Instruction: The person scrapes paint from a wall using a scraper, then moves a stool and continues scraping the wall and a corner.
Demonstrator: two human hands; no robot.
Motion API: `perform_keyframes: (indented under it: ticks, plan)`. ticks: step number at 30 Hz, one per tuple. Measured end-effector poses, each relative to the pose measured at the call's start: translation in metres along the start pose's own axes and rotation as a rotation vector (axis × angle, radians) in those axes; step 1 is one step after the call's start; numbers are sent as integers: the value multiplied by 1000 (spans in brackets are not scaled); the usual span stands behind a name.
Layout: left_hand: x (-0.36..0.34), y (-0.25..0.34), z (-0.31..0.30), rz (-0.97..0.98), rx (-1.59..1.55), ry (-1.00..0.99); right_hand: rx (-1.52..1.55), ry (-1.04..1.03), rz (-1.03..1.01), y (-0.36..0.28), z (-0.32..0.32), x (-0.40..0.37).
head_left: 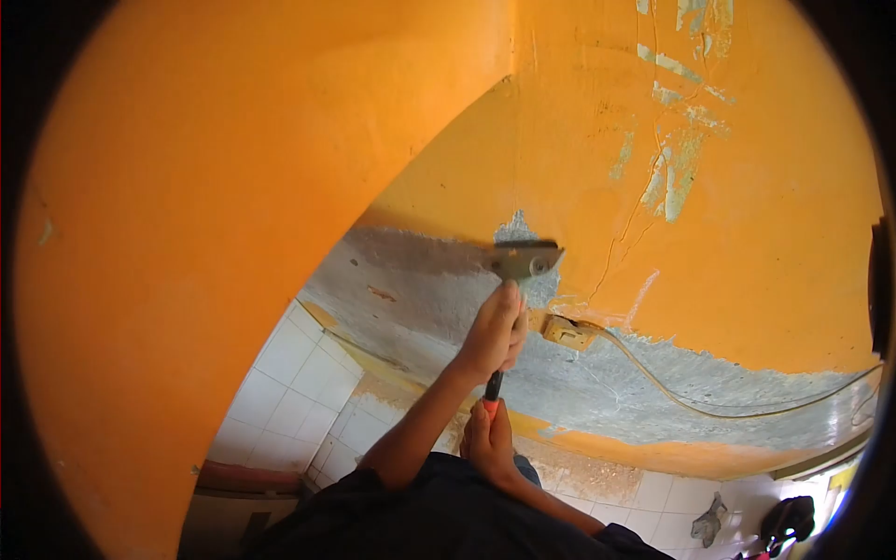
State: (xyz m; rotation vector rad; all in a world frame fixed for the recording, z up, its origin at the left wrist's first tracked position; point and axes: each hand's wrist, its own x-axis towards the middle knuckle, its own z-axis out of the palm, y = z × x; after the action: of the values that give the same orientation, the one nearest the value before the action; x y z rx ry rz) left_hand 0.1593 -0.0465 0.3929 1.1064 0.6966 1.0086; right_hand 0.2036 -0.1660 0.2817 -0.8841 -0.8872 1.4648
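A long-handled scraper (528,261) with a wide metal head lies against the wall at the upper edge of a bare grey patch (516,227). My left hand (497,331) is wrapped round its shaft just below the head. Lower down, near my body, my right hand (489,439) grips the red and black end of the handle (492,403). Orange paint (747,233) covers the wall above, and exposed grey plaster (635,387) runs in a band below.
A yellowed socket box (567,333) sits right of the scraper, with a cable (653,381) running from it to the right. An orange wall (187,233) juts out at left. White tiles (280,373) show low down; a grey cloth (709,521) and dark bag (789,523) are at lower right.
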Motion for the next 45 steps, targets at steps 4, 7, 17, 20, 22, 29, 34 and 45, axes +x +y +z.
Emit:
perform_keyframes:
  ticks: [4, 7, 17, 20, 22, 29, 34, 45]
  plan:
    - [6, 8, -7, -8, -8, -14, -10, 6, -34, -8, 7, 6]
    - [6, -3, -7, 52, 23, -44, -69, 37, -54, 16, -3, 6]
    - [0, 9, 8, 33, 13, -32, 14, -4, 6, -11, 2, 2]
    - [8, 18, 3, 47, 16, -16, -7, -14, -13, -14, 1, 4]
    - [6, 12, 3, 85, 28, -36, -55, -6, -21, -7, -2, 5]
    - [7, 13, 8, 74, 8, -22, -10, -36, -56, -24, 1, 1]
    - [10, 15, 9, 14, -19, -12, -32, 9, -31, -14, -3, 6]
    - [7, 15, 8, 63, 18, -39, 6, -6, -46, -13, -2, -3]
